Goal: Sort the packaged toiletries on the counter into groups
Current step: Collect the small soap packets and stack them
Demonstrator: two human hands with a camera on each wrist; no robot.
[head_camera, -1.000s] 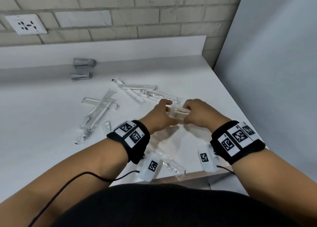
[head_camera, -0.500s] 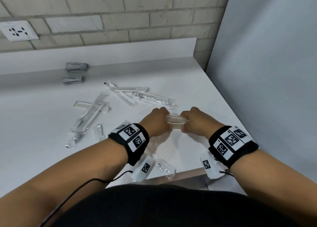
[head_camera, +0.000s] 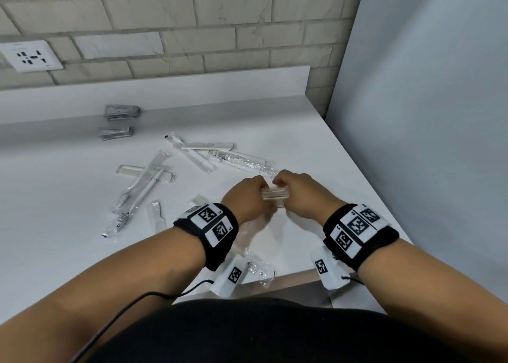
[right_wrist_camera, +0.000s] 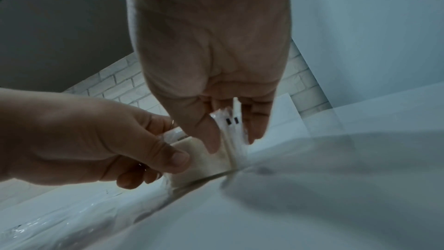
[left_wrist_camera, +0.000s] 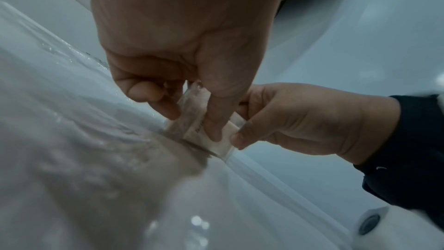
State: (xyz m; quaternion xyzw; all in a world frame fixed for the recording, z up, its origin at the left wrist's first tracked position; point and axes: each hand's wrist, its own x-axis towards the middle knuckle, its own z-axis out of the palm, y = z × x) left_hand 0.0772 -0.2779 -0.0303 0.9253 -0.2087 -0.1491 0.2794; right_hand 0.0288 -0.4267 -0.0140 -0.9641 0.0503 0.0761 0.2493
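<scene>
Now I hold a small stack of wrapped packets [head_camera: 275, 193] between my two hands, standing on its edge on the white desk [head_camera: 316, 154], near the right front corner. My left hand [head_camera: 245, 198] has the thumb and curled fingers closed around the left end of the stack, and my right hand [head_camera: 299, 193] pinches the right end in the same way; in the wrist views the thumb presses the flat cream face and the fingers are behind it. The stack touches the desk with its lower edge. I think these packets are light and rather stiff as a bundle, but the clear film around them looks smooth and slippery, so single packets can slide out if I squeeze only the middle. It seems better to hold them at the two short ends and tap them on the desk until the edges are even. Farther left lie the wrapped toothbrushes [head_camera: 137, 192] and some wrapped combs [head_camera: 207, 145], still mixed and crossing each other, and two small piles of grey sachets [head_camera: 121, 112] sit near the back wall. One more clear packet [head_camera: 257, 266] lies at the front edge, under my left wrist. The long ones are thin and bendy, I guess, so I would take them in the middle.
</scene>
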